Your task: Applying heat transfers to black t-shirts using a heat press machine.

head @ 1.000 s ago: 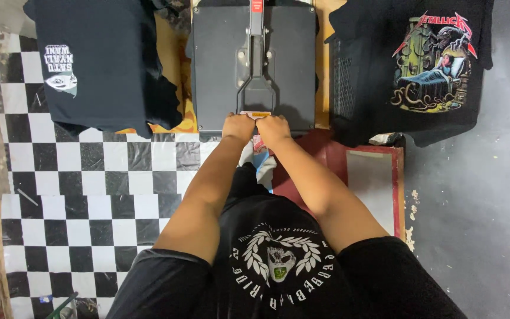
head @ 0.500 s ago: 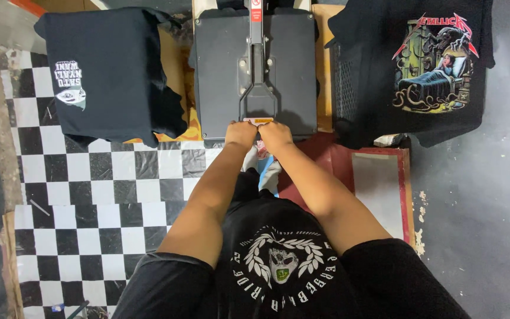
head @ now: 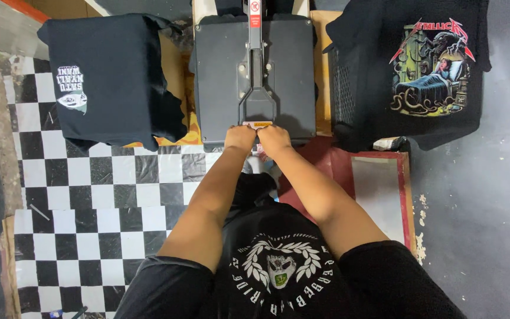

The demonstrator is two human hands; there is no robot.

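1. Arms: both bare forearms reach straight forward from the body, elbows bent slightly outward, converging at the near edge of the heat press (head: pixel 255 77).
2. Left hand (head: pixel 240 137): fist-like, knuckles up, fingers curled down over the near end of the press handle (head: pixel 257 103). Grip is closed on the handle end.
3. Right hand (head: pixel 274 140): same pose, touching the left hand side by side. Fingers wrap down over the same handle end; grip closed on it.
4. Handle: dark bar running along the centre line of the press top, widening toward the near edge, where both hands cover its tip. A small yellow and white label shows just above the knuckles.
5. Heat press: grey, square upper plate lying flat and level; what lies beneath the plate is hidden.
6. Left of the press: dark shirt (head: pixel 107 77) draped over a support, small white print showing, near the press's left edge but apart from it.
7. Right of the press: black shirt (head: pixel 426 65) with a large coloured graphic, spread over a dark crate, just beside the press's right edge.
8. Floor: black and white checkered floor (head: pixel 90 201) under the left arm; red-framed panel (head: pixel 379 189) under the right arm.
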